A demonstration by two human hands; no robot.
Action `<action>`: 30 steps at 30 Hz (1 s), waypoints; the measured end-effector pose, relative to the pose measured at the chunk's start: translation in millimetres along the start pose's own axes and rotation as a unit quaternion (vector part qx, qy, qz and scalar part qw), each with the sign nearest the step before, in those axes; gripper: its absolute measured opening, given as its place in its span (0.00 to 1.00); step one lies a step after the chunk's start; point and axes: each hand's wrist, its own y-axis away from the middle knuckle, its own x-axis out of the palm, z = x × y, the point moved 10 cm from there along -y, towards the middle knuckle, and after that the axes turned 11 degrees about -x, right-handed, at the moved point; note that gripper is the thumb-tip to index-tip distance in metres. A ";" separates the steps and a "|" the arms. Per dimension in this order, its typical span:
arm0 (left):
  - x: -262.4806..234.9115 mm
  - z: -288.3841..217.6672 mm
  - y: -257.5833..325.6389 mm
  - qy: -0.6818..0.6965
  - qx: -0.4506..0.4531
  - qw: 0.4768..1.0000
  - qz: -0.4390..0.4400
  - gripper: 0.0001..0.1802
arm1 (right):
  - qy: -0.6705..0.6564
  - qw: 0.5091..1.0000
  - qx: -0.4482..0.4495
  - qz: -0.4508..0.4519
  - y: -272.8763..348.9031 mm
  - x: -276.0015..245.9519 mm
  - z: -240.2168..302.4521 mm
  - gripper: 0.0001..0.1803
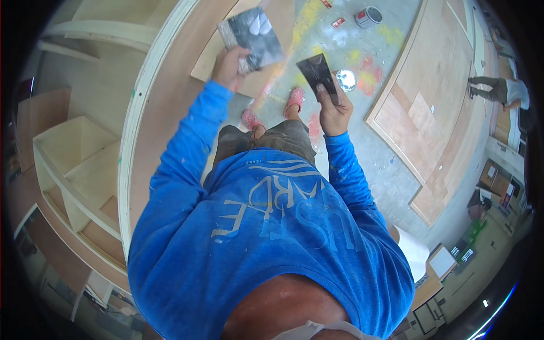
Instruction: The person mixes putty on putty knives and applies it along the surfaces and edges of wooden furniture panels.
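A person in a blue long-sleeved shirt [266, 226] stands on a paint-spattered concrete floor [368, 147], seen from directly above, both arms raised toward the top of the frame. The left hand [229, 67] grasps a square board [251, 37], a flat grey-and-black smeared plate with pale putty blobs near its upper edge; it sits at upper centre of the frame, tilted so its corners point up-left and down-right, its face turned to the camera. The right hand [334, 110] is clenched on a putty knife [319, 72], thumb pressed along the blade's back; the dark, wedge-shaped blade runs its long axis from the hand up and slightly left, its broad edge pointing toward the board's lower right corner, close to it but apart. The blade's surface is dull and dark with grey smears.

Below the hands, pink sandals [294, 99] show on the floor beside a small open tin [345, 80] with a shiny inside. A second paint can [368, 17] stands at the top of the frame. A curved plywood cabinet [85, 164] with open shelves fills the left side; plywood panels [425, 119] lie at right. Another person [501, 90] bends over at the far right edge.
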 end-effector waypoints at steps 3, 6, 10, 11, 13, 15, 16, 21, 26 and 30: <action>43.7 5.8 27.5 0.083 0.024 0.996 0.028 0.22 | 0.131 0.972 -0.185 0.053 -7.6 22.6 37.1 0.18; 68.9 -12.1 45.1 0.094 0.065 0.991 0.071 0.22 | 0.183 0.937 -0.286 0.088 -7.6 27.8 58.4 0.23; 70.7 -41.1 58.8 0.028 0.125 0.989 0.076 0.22 | 0.309 0.890 -0.244 0.230 -15.3 27.5 59.4 0.30; 75.4 -52.1 64.7 -0.042 0.181 0.979 0.079 0.22 | 0.330 0.880 -0.276 0.200 -21.9 19.7 74.4 0.28; 77.9 -54.7 67.3 -0.162 0.206 0.964 0.036 0.22 | 0.355 0.857 -0.345 0.141 -29.1 14.1 105.5 0.24; 84.2 -64.5 75.9 -0.285 0.274 0.919 -0.020 0.18 | 0.392 0.828 -0.353 0.190 -32.4 30.6 113.1 0.23; 88.2 -67.2 79.2 -0.295 0.284 0.912 -0.005 0.18 | 0.424 0.794 -0.352 0.257 -29.1 45.4 108.1 0.21; 39.4 -114.3 100.5 0.008 0.340 0.940 -0.031 0.25 | 0.258 0.880 -0.212 0.338 -62.9 47.4 50.9 0.20; -20.9 -140.5 115.3 0.030 0.285 0.946 -0.154 0.25 | -0.003 0.997 0.069 0.034 -185.8 1.4 -99.1 0.18; -38.6 -143.1 123.6 0.107 0.263 0.952 -0.113 0.28 | 0.107 0.994 0.013 0.009 -270.1 16.8 -166.5 0.17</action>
